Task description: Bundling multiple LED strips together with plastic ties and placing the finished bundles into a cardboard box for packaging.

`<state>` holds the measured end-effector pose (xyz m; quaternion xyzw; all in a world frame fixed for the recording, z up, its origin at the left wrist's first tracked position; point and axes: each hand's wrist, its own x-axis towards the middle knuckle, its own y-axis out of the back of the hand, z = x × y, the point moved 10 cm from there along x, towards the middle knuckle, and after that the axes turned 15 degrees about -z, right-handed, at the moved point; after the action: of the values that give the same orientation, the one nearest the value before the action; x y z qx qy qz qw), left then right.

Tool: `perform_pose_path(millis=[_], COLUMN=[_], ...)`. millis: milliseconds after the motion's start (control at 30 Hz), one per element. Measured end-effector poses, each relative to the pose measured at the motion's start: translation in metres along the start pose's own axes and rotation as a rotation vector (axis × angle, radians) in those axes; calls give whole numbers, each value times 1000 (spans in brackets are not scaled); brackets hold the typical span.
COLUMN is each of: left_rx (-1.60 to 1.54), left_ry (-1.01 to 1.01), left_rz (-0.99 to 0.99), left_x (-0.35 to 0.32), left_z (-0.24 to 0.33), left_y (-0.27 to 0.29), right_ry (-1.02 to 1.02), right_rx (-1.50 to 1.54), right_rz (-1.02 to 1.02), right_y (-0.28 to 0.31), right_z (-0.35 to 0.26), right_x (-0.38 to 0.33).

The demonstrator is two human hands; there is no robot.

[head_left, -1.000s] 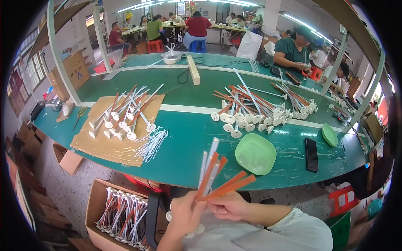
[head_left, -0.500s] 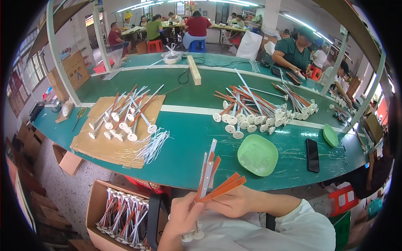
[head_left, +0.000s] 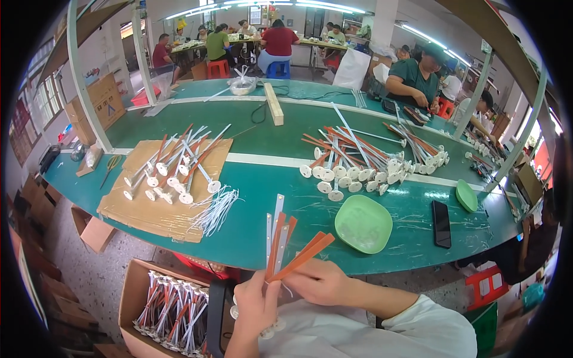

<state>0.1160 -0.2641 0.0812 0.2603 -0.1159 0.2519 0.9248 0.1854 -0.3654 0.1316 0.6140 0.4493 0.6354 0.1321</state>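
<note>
The upper edge of the frame is lit by long tube lights (head_left: 331,7). Pale walls (head_left: 113,30) are seen at upper left, with barred windows (head_left: 50,98) set below. The middle is filled by a green workbench (head_left: 262,206), flanked by pale metal posts (head_left: 89,95). At upper centre, red (head_left: 218,68) and blue stools (head_left: 279,68) are placed. Speckled grey floor (head_left: 95,268) is shown at lower left.

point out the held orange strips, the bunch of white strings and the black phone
Held orange strips (head_left: 307,253): head view, flat face of a strip slanting up to the right.
Bunch of white strings (head_left: 216,212): head view, middle of the bunch.
Black phone (head_left: 441,224): head view, middle of its upper face.
</note>
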Motion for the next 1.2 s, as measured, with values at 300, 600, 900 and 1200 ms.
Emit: perform_pose_path(millis=[300,600,900,1200], left_rx=[12,1,-106,-178], left_ry=[3,45,82,82], left_rz=[28,30,4,-89], left_x=[-1,1,0,2], left_z=[1,-7,-18,-18], left_y=[9,7,9,12], right_ry=[-863,-656,-50,-81], right_rx=[1163,466,41,210], right_rz=[-428,-129,-339,-347], right_y=[-76,-34,-27,-44], right_z=[40,44,3,6], right_x=[-30,-26,11,16])
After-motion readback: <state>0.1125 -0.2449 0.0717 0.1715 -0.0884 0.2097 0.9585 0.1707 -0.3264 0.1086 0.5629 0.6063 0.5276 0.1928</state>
